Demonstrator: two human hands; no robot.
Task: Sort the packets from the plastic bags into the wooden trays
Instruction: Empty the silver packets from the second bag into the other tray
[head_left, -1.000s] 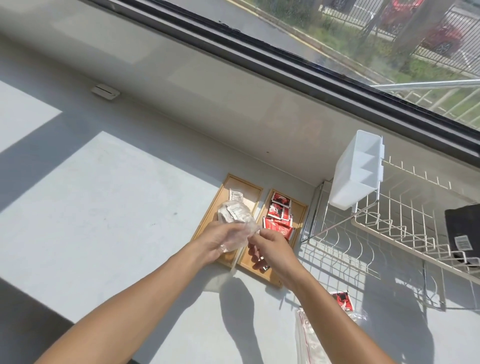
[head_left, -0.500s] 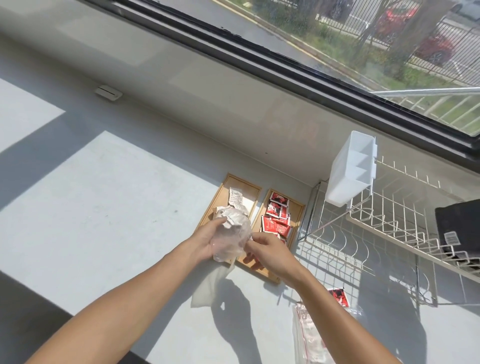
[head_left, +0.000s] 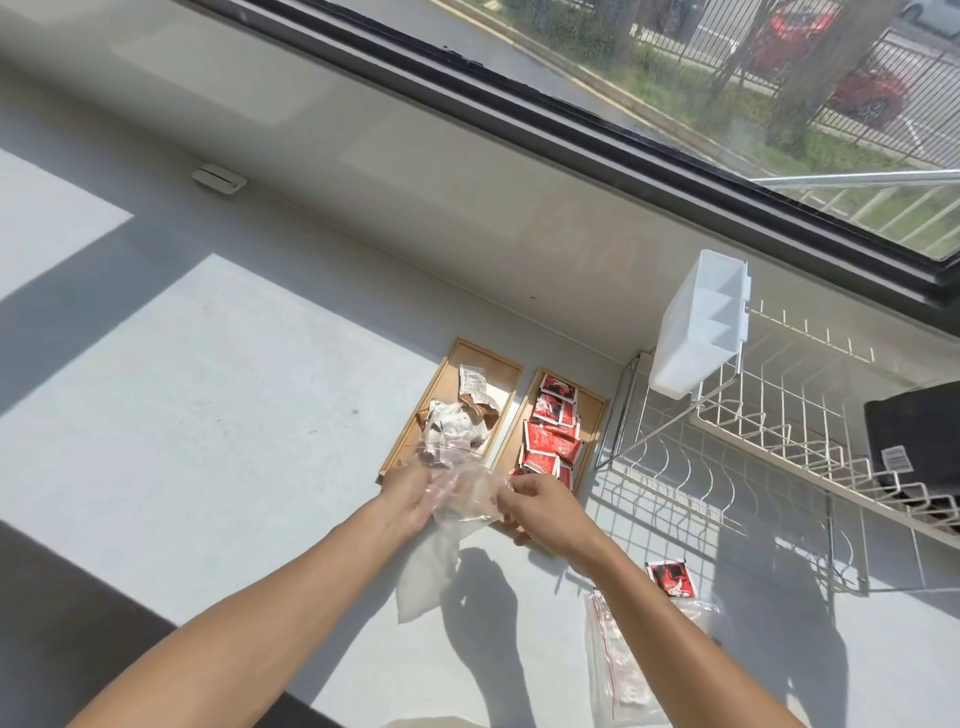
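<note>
crinkled white packets (head_left: 457, 434) heaped in rectangular wooden tray (head_left: 506, 364); clear bag (head_left: 465, 496) apparently pinched.

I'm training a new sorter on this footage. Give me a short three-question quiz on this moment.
1. True or false: the red packets lie in the right wooden tray.
2. What do the left hand and right hand hold between them? A) clear plastic bag B) white caddy C) dish rack
3. Fill in: one stray red packet lies on the counter beside the second ____ bag.

Key: 1 true. 2 A: the clear plastic bag, its white packets spilled into the left wooden tray. 3 plastic.
</note>
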